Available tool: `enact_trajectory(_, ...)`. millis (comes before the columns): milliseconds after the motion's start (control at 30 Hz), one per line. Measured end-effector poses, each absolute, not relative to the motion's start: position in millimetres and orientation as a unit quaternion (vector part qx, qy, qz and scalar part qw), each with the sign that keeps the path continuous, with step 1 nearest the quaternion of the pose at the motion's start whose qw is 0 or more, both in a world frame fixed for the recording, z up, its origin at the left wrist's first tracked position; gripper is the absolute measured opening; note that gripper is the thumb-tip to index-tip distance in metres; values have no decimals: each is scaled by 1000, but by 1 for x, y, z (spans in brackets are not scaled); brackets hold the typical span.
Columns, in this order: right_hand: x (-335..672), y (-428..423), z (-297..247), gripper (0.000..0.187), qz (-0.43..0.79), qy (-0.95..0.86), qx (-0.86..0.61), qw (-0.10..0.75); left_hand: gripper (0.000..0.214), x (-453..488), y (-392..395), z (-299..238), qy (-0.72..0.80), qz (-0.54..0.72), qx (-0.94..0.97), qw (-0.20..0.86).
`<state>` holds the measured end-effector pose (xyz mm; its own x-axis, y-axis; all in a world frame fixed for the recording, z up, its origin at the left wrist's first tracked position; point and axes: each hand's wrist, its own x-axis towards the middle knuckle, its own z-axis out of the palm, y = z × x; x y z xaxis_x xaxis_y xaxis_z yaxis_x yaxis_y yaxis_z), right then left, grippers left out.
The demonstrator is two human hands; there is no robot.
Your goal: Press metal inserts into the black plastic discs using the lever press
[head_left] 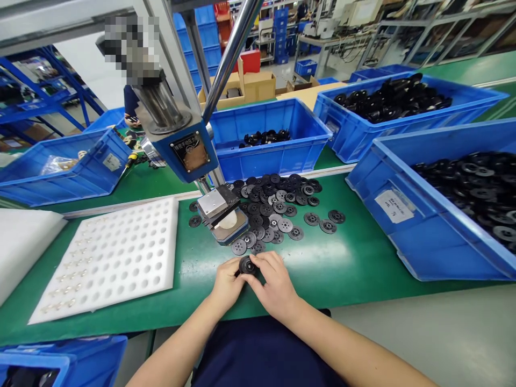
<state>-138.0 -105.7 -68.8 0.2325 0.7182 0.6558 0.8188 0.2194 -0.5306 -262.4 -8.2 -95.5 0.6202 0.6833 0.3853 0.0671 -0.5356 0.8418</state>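
Between the fingertips of both hands is a small round black part (247, 265), held just above the front of the green table. My left hand (226, 282) grips it from the left side, fingers closed. From the right, my right hand (274, 279) pinches it with thumb and fingers. Directly beyond the hands lies a heap of flat black discs with holes (278, 207), some overlapping and several loose at its right edge. Left of the heap stands a hand press (189, 150) with a pale round piece (226, 220) at its base.
A white foam tray (171, 242) with rows of round holes lies on the left, small metal pieces in some. Blue bins of black parts (403, 215) line the right and back. A yellow-handled screwdriver (129, 160) leans by the left bin (92, 177). Another person's hand (133, 121) shows behind the press.
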Motion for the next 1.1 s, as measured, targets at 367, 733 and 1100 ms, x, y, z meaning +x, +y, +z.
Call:
enact_trajectory(367,-106,-114,-57,37,207,-509,-632,547,19,-269,-11,-87,298,310,724,540)
enact_trajectory(733,-103,-115,-75,36,123,-547,-621,547,25,-299,21,32,269,470,669,510)
enact_trajectory(1100,-93,-113,-71,41,167,-507,-637,557,34,-256,78,75,257,513,663,481)
